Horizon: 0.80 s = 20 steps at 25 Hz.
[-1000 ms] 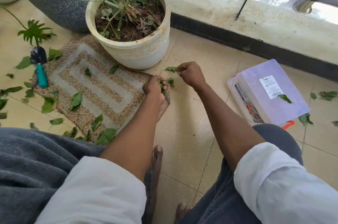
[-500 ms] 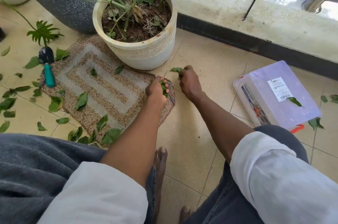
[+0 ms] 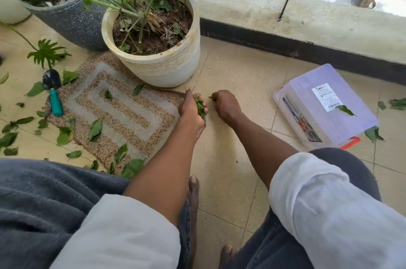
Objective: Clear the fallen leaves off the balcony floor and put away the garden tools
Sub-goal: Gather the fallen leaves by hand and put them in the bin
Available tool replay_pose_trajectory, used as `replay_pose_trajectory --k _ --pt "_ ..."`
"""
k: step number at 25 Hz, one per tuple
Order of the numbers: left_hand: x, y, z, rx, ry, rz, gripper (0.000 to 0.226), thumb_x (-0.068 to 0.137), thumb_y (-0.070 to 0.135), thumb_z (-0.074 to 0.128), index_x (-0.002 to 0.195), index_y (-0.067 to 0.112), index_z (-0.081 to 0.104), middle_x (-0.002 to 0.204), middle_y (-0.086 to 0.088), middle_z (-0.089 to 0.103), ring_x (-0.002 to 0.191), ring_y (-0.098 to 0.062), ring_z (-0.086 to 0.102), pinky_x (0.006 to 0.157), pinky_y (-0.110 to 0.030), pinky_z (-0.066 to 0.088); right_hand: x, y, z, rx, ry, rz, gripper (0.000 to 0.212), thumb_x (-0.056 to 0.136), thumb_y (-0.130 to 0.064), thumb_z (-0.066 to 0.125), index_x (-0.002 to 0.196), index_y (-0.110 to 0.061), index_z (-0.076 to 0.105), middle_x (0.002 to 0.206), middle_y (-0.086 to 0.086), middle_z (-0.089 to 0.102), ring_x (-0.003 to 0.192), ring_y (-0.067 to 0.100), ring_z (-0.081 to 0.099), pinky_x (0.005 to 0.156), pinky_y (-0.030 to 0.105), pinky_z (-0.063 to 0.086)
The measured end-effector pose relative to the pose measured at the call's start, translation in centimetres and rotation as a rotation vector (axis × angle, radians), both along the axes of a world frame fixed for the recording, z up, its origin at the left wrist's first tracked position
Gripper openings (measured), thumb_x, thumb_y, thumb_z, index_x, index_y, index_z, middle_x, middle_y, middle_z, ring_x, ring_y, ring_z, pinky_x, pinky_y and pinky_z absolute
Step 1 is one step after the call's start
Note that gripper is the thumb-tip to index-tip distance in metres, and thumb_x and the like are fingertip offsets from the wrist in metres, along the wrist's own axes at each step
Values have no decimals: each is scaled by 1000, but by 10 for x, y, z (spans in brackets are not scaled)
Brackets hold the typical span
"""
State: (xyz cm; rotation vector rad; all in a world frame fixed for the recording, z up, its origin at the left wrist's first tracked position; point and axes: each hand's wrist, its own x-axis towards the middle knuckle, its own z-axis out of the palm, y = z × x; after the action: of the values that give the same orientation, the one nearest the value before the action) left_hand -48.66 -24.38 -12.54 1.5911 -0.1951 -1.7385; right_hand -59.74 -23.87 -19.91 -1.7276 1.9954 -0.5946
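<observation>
My left hand (image 3: 190, 108) grips a bunch of green leaves (image 3: 200, 108) over the right end of the brown doormat (image 3: 123, 112). My right hand (image 3: 226, 105) is curled into a fist just to the right, knuckles up, low over the tiles; no leaf shows in it. Several fallen leaves (image 3: 95, 130) lie on the mat and on the floor to its left. A small trowel (image 3: 55, 101) with a black blade and teal handle lies at the mat's left edge.
A clear plastic storage box (image 3: 307, 97) lies on the tiles at right with a leaf (image 3: 345, 110) on its lid and more leaves beside it. A cream plant pot (image 3: 162, 68) and a grey pot (image 3: 70, 24) stand behind the mat. A concrete ledge (image 3: 285, 16) runs along the back.
The leaf my right hand pinched is no longer visible and the hand has closed into a fist. My left hand has lifted slightly toward the cream pot, still holding leaves.
</observation>
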Motion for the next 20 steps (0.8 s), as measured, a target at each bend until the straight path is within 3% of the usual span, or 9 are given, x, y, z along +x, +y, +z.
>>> replay_pose_trajectory --k 4,7,10,14,16,18,20 --pt "-49 17 7 4 -42 -158 67 89 70 43 101 6 62 61 -3 50 47 -14 45 40 -22 34 -35 6 52 71 -652 -593 27 72 7 69 91 -8 59 76 5 64 69 19 66 60 26 54" --pt "-100 33 22 -49 -65 -280 75 83 77 45 97 6 67 67 -6 56 53 -17 50 42 -23 40 -81 31 100 141 -907 -668 21 70 3 78 82 -6 62 73 6 63 67 18 64 69 35 57" --pt "-160 57 53 -129 18 -452 59 87 70 48 80 13 61 62 -5 55 47 -18 47 44 -23 40 -137 76 139 149 -832 -686 10 77 -7 71 79 -13 63 80 5 62 71 18 61 66 30 56" --pt "-232 88 77 -98 84 -651 31 92 35 61 74 9 62 68 -10 57 53 -21 50 49 -23 43 -191 132 168 -10 -585 -767 22 70 -2 68 55 -18 61 63 4 54 58 15 47 51 22 37" --pt "-255 104 85 -92 45 -709 21 93 19 56 85 2 64 71 -11 57 56 -22 50 50 -24 43 -218 159 180 87 -602 -705 6 73 -1 67 72 -5 71 71 8 56 68 15 46 59 29 36" --pt "-269 120 92 -134 3 -763 15 95 8 48 99 4 62 73 -10 54 57 -20 48 47 -24 41 -242 185 190 189 -661 -598 15 78 5 63 87 2 74 82 10 64 75 18 53 67 34 42" --pt "-274 131 94 -96 -44 -735 14 93 6 48 90 8 62 70 -9 56 52 -17 46 45 -20 39 -248 202 195 142 -691 -601 26 77 13 59 91 -2 75 85 10 70 71 13 61 65 25 51"
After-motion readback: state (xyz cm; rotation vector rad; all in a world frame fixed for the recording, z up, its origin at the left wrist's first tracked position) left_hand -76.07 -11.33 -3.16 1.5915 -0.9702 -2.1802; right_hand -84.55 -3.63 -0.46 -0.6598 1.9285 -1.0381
